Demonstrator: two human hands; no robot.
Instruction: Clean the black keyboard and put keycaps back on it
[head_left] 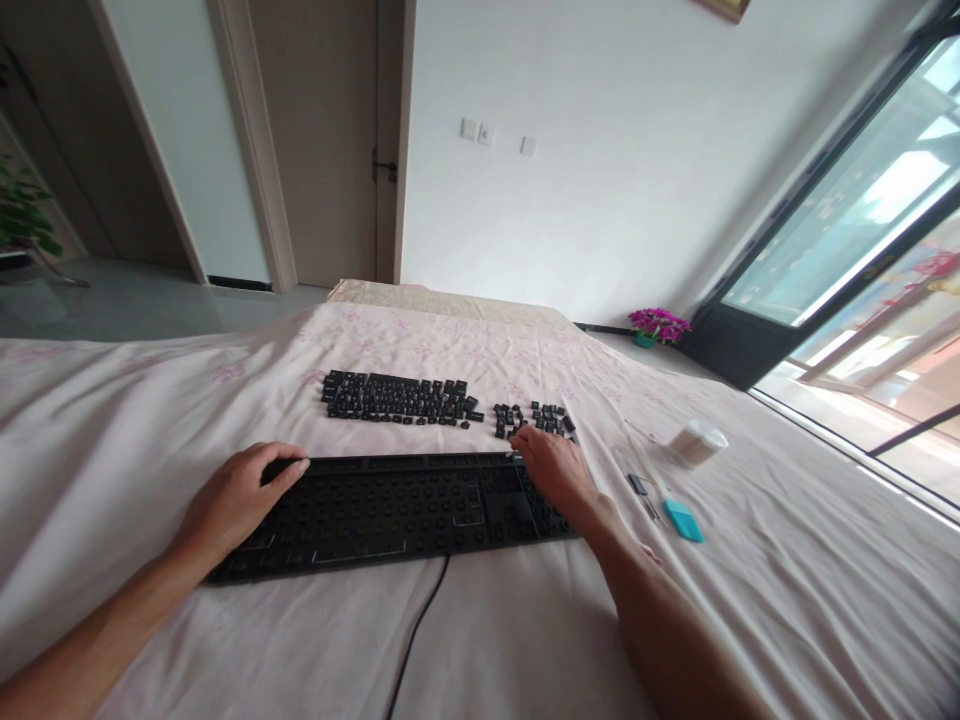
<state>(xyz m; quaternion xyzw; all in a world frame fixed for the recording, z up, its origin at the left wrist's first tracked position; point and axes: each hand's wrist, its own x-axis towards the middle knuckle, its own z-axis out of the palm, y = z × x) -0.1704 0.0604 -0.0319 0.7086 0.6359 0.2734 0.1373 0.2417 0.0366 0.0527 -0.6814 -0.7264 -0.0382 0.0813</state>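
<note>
A black keyboard (375,515) with its keycaps off lies on the bed, bare switch posts showing. My left hand (244,490) grips its far left corner, thumb along the top edge. Over the keyboard's upper right part is my right hand (551,465), its fingers pinched together near the far edge. A small pale tip shows at those fingertips; what it belongs to is too small to tell. Just beyond the keyboard lie loose black keycaps (401,398) in rows, and a smaller group of keycaps (551,415) sits close past my right hand.
To the right are a clear tub of cotton swabs (699,443), a blue brush-like tool (682,520) and a small dark tool (639,486). The keyboard's cable (420,625) runs toward me over the wrinkled pink bedsheet (517,630). Purple flowers (658,325) stand by the wall.
</note>
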